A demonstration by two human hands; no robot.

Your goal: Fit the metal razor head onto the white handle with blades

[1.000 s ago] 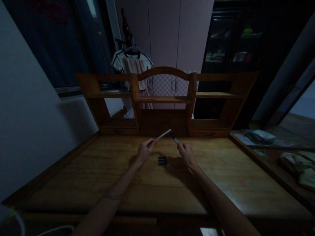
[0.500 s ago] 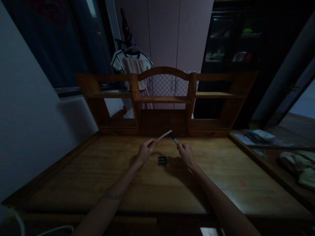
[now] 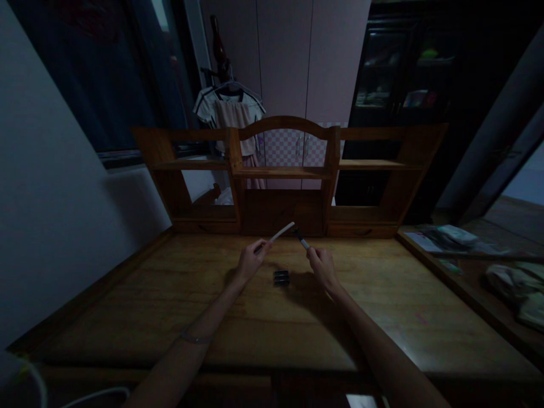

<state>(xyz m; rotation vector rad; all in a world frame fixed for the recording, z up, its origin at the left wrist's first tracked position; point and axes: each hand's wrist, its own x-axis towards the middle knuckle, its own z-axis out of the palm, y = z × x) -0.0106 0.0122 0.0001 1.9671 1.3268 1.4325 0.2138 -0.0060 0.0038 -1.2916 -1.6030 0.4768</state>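
My left hand (image 3: 251,260) is closed around a slim, slightly bent white stick (image 3: 283,231), which points up and to the right; a dark part shows by the fingers. In my right hand (image 3: 322,265), also closed, is a short tool (image 3: 303,242) with a light handle and a dark tip, leaning up and to the left. The tips of the two things are close together above the desk; whether they touch I cannot tell. Below and between my hands a small black block with several ridged rows (image 3: 281,277) lies on the wooden desk (image 3: 191,317).
A wooden shelf unit (image 3: 283,171) stands along the desk's far edge. To the right, a lower surface holds papers and a plastic bag (image 3: 457,235), with a cloth bag (image 3: 510,289) nearer. A white cable (image 3: 97,392) is at the lower left.
The dark tip of the tool in my right hand shows more plainly beside the white stick's end, with a slight shift of both. The black block stays in place.
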